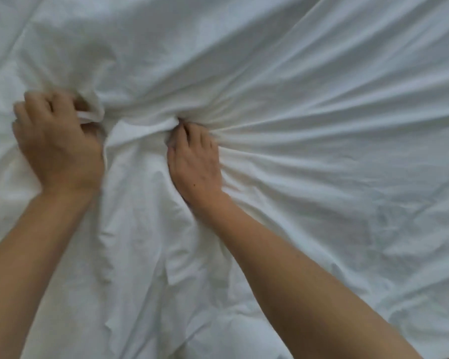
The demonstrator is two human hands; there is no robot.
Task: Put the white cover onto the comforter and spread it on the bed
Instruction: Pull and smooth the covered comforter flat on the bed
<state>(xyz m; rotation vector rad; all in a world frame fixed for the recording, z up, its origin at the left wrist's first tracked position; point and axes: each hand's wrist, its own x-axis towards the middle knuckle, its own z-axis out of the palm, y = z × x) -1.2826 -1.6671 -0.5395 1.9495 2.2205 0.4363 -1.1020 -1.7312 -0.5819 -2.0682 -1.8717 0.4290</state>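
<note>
**Both hands gripping bunched white cover**

We observe white fabric filling the whole head view; we take it as the white cover [309,104], and we cannot tell where the comforter lies beneath it or where any edge of the bed runs. The cloth is creased throughout, smoother toward the far side and more crumpled along the near side.

The left hand [55,141] sits at the left of the view, knuckles up, fingers curled round a gathered fold of the cover; a roll of cloth shows between thumb and fingers [40,103]. This hand is somewhat blurred.

The right hand [195,161] sits near the middle of the view, just beside the left hand but apart from it. Its fingers are dug into the fabric and closed on a bunch of it, the fingertips hidden in the cloth. Taut pleats fan outward from this grip toward the right side and the far right corner of the view.

Both forearms are bare and enter from the near side.
</note>
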